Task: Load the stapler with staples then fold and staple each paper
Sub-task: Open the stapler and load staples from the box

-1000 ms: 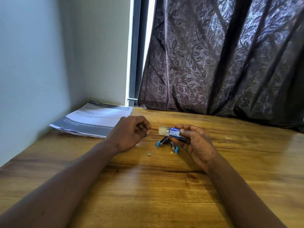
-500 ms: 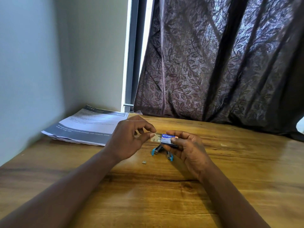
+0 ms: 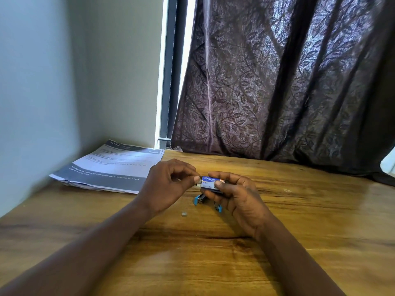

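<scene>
**Holding a staple box over an opened stapler at a wooden desk**

Gripping a small blue staple box (image 3: 210,183) between thumb and fingers, the right hand (image 3: 237,197) keeps it raised just above a wooden table (image 3: 299,242). The left hand (image 3: 168,184) meets the box at its left end, thumb and forefinger pinched together on a pale tray edge that juts from it; what lies between those fingertips is too small to make out. Directly beneath both hands, a blue stapler (image 3: 201,199) lies on the table, only its two blue-tipped ends showing from under the fingers. A tiny grey scrap, possibly staples (image 3: 184,214), sits on the wood just in front of the stapler. A stack of printed papers (image 3: 111,167) with dark grey banding rests flat at the far left of the table, against a pale wall (image 3: 42,82) and well apart from the hands. A dark leaf-patterned curtain (image 3: 277,82) hangs behind the table.
</scene>
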`<state>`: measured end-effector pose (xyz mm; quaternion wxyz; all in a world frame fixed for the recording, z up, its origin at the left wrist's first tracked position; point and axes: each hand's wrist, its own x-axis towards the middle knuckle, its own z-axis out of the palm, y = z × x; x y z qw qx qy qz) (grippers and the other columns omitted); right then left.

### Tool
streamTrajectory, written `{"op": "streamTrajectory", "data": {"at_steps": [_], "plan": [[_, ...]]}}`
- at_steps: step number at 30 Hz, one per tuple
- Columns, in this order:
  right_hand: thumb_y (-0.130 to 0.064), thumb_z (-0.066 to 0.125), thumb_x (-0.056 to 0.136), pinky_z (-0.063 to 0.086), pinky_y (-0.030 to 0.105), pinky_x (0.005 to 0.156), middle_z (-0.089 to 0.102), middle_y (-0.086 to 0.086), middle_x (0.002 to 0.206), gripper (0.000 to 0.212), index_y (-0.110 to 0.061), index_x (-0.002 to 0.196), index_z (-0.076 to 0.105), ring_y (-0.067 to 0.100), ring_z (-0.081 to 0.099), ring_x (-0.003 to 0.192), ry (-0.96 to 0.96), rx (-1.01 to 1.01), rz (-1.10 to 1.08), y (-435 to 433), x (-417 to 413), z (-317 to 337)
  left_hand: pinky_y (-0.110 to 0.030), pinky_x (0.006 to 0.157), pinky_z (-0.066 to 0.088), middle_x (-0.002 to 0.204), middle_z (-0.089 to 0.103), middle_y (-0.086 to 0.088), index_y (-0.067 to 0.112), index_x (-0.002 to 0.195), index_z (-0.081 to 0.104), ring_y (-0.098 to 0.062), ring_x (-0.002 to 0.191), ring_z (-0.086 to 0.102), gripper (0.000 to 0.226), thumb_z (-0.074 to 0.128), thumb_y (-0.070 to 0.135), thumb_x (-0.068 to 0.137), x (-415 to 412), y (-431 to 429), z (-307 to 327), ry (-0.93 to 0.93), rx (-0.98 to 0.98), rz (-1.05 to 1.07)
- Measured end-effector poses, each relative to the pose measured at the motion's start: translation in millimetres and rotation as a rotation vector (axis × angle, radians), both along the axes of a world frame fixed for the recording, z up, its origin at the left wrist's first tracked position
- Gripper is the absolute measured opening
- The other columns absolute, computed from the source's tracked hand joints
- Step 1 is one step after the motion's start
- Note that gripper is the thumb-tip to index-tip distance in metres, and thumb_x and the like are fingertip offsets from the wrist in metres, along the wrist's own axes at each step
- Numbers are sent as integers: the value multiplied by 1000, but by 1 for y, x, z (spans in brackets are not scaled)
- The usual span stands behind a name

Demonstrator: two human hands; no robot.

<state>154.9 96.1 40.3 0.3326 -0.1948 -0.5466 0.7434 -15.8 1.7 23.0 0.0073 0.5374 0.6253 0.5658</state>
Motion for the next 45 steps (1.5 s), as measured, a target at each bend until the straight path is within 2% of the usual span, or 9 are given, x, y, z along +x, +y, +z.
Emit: {"op": "streamTrajectory", "data": {"at_steps": [4, 9, 16, 19, 23, 28, 34, 39, 45], "plan": [[10, 56, 94, 63, 27, 70, 75, 25, 103, 21, 6, 110, 69, 33, 75, 91, -5, -9, 14, 0, -1, 0, -43, 79, 62, 88, 80, 6, 21, 85, 81, -23, 80, 75, 6, 84, 15, 83, 1, -1, 0, -160, -71, -65], [10, 56, 94, 63, 26, 69, 75, 24, 102, 21, 3, 105, 72, 31, 76, 90, -20, 10, 23, 0, -1, -1, -23, 62, 56, 81, 76, -7, 9, 94, 71, -14, 73, 69, 15, 81, 5, 83, 1, -2, 7, -447, -128, -171], [11, 55, 93, 62, 26, 66, 75, 23, 101, 22, 4, 105, 72, 29, 76, 87, -22, -19, 43, -1, -1, -1, -29, 65, 56, 96, 76, -12, 12, 107, 73, -17, 79, 65, 22, 77, 12, 85, 3, -4, 8, -781, -238, -357], [12, 54, 92, 63, 27, 68, 73, 29, 105, 22, 8, 108, 69, 32, 76, 86, 2, -69, 27, 1, -1, 0, -28, 61, 55, 87, 74, -11, 10, 108, 73, -16, 68, 64, 37, 75, 30, 77, 4, -4, 11, -856, -212, -386], [13, 53, 92, 63, 32, 77, 72, 30, 107, 24, 10, 111, 68, 34, 75, 91, 34, -107, -5, 7, -1, -2, -30, 63, 56, 79, 73, -7, 7, 109, 73, -15, 63, 65, 23, 60, 21, 96, -1, -4, 10, -928, -186, -377], [13, 53, 92, 62, 34, 81, 73, 30, 105, 24, 10, 110, 68, 35, 76, 91, 21, -104, -28, 9, -1, -3, -28, 64, 61, 85, 75, -14, 6, 104, 75, -14, 64, 68, 16, 62, 5, 97, -4, -4, 9, -886, -183, -363], [13, 55, 92, 63, 33, 77, 73, 29, 104, 22, 9, 108, 69, 34, 76, 88, 18, -77, -27, 7, -2, -4, -26, 64, 61, 83, 74, -12, 5, 106, 78, -13, 67, 67, 34, 79, 17, 73, -3, -4, 7, -809, -197, -363], [12, 56, 93, 64, 30, 72, 74, 27, 103, 20, 7, 106, 70, 31, 76, 87, 11, -41, -25, 4, -1, -4, -29, 70, 62, 92, 77, -15, 6, 106, 78, -16, 73, 70, 27, 78, 14, 81, -4, -2, 5, -736, -223, -330], [12, 55, 93, 64, 29, 70, 74, 26, 102, 20, 6, 103, 71, 29, 76, 87, 13, -42, -18, 3, -2, -2, -32, 74, 63, 97, 78, -19, 6, 110, 74, -18, 75, 74, 41, 82, 18, 72, -2, -4, 6, -711, -201, -325]]}}
